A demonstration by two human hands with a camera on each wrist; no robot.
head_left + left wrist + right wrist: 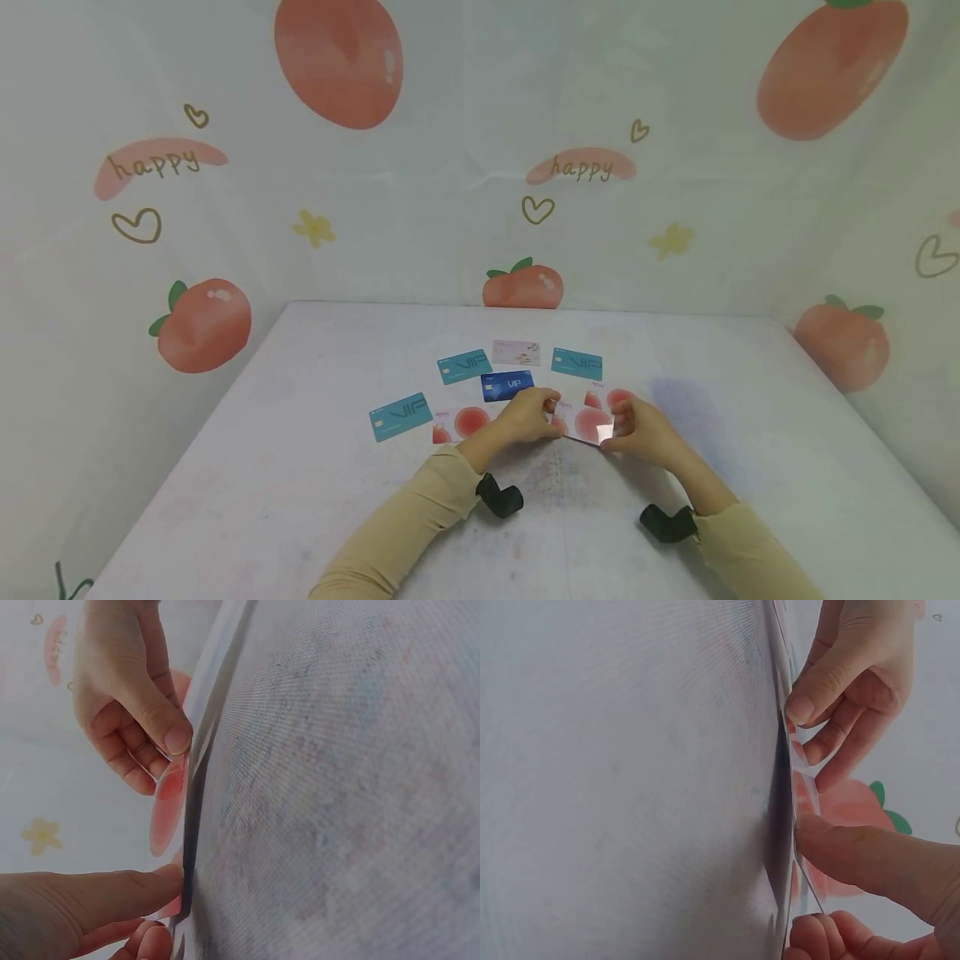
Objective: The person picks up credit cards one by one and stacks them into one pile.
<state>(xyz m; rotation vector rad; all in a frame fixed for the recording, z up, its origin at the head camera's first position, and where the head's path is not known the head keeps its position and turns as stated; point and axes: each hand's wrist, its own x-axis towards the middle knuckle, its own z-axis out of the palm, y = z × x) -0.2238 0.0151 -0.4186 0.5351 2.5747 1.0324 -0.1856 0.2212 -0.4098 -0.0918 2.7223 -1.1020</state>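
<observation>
Both hands hold a white-and-pink card [583, 422] with round peach prints by its opposite ends, tilted low over the table. My left hand [528, 415] pinches its left end between thumb and fingers. At its right end, the right hand [647, 429] pinches it too, thumb along the near edge. In the left wrist view the card [169, 802] appears nearly edge-on, with a dark shadow beneath. A matching peach card [597, 392] lies just behind it, partly covered. Left of the left hand lies another peach card [467, 423], overlapped by the wrist.
A dark blue VIP card [504, 386] lies just beyond the left hand. Teal VIP cards lie at the left [401, 417], back left [465, 366] and back right [577, 363]. A pale pink card [516, 352] is at the back of the white table [300, 483].
</observation>
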